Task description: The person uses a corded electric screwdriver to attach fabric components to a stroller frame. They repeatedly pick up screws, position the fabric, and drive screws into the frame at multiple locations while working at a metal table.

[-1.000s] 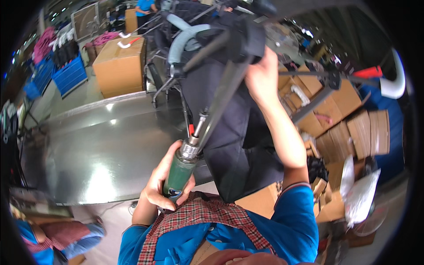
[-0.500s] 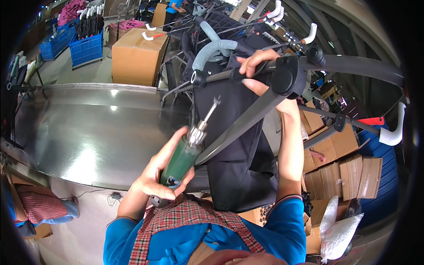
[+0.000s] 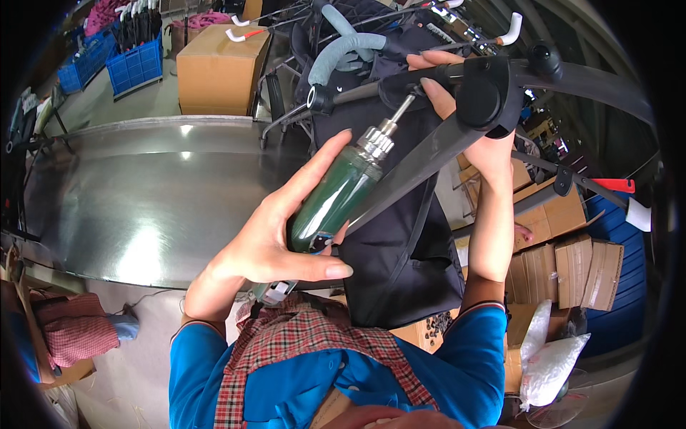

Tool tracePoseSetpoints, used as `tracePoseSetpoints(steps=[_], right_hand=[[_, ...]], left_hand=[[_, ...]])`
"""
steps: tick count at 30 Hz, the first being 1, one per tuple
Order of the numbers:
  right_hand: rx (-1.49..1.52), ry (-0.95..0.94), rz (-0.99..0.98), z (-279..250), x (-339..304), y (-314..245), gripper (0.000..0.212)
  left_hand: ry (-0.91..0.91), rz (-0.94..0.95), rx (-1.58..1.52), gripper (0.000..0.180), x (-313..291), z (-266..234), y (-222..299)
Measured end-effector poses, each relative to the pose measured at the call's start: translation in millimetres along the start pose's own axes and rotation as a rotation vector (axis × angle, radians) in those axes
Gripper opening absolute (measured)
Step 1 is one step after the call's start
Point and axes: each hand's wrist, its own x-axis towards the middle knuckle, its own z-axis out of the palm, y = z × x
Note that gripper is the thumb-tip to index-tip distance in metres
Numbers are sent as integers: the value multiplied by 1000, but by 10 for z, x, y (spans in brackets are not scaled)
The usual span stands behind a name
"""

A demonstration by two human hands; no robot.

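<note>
My left hand (image 3: 275, 232) is wrapped round the green body of an electric screwdriver (image 3: 332, 200). Its metal chuck and thin bit slant up and right, and the bit's tip meets the dark frame tube close to my right thumb. My right hand (image 3: 457, 104) grips that dark frame tube (image 3: 368, 91) from behind, beside a round black joint (image 3: 480, 100); part of the palm is hidden by the joint. From the joint a wide grey bar (image 3: 421, 168) runs down behind the screwdriver. Black fabric (image 3: 400, 264) hangs below the frame, which looks like a stroller's.
A shiny metal table (image 3: 150, 207) spreads to the left. Beyond it stand a large cardboard box (image 3: 218, 71) and blue crates (image 3: 136, 75). Grey foam-covered handles (image 3: 346, 53) lie past the tube. Flattened cartons (image 3: 564, 275) and white plastic bags (image 3: 550, 372) are at the right.
My left hand has moved up and right with the screwdriver, bringing its bit from open air to the tube. The frame and my right hand appear a little farther right and higher.
</note>
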Motion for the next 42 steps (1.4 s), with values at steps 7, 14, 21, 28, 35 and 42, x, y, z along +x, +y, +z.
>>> tracePoseSetpoints(steps=[7, 14, 21, 28, 35, 42], right_hand=[[96, -59, 65, -13, -60, 7, 33], [-118, -114, -83, -64, -48, 34, 31], [-194, -111, -100, -86, -68, -15, 30], [-464, -168, 4, -310, -315, -112, 32], [-671, 1085, 181, -1404, -2326, 588, 58], [475, 472, 333, -1372, -2459, 1376, 86]], left_hand=[[-7, 39, 115, 115, 79, 61, -29], [31, 58, 95, 109, 90, 212, 29], [-89, -138, -490, 105, 110, 283, 85], [-9, -39, -495, 103, 121, 361, -122], [560, -15, -249, 69, -501, 266, -788], [1062, -409, -118, 81, -1561, 282, -1516]])
